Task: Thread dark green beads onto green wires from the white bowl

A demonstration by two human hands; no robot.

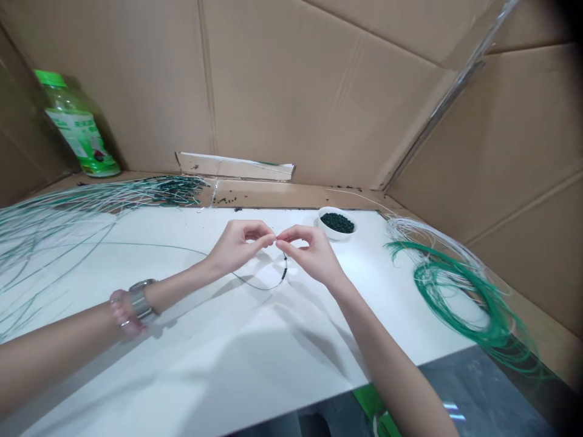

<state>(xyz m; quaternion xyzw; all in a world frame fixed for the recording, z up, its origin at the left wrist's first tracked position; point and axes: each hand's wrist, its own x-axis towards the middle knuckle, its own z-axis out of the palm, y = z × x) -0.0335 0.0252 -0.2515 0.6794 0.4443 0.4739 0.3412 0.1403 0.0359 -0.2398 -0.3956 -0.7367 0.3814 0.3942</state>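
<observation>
Over the middle of the white table surface, my left hand (pixel 241 246) and my right hand (pixel 310 249) meet fingertip to fingertip, each in a pinch. A thin green cord (pixel 182 247) runs in from the left, loops below the hands and rises to the pinched fingertips, which hide its end. Several small dark beads (pixel 285 271) sit on the loop just under my right fingers. Behind my right hand stands a white bowl (pixel 323 228) of dark green beads.
At the left lies a spread bundle of green and white cords (pixel 91 197) with dark beaded ends; a green-capped bottle (pixel 82 133) stands behind it. Coiled green cord (pixel 428 291) and white cord (pixel 423 229) lie at the right. Cardboard walls (pixel 282 85) enclose the back and sides.
</observation>
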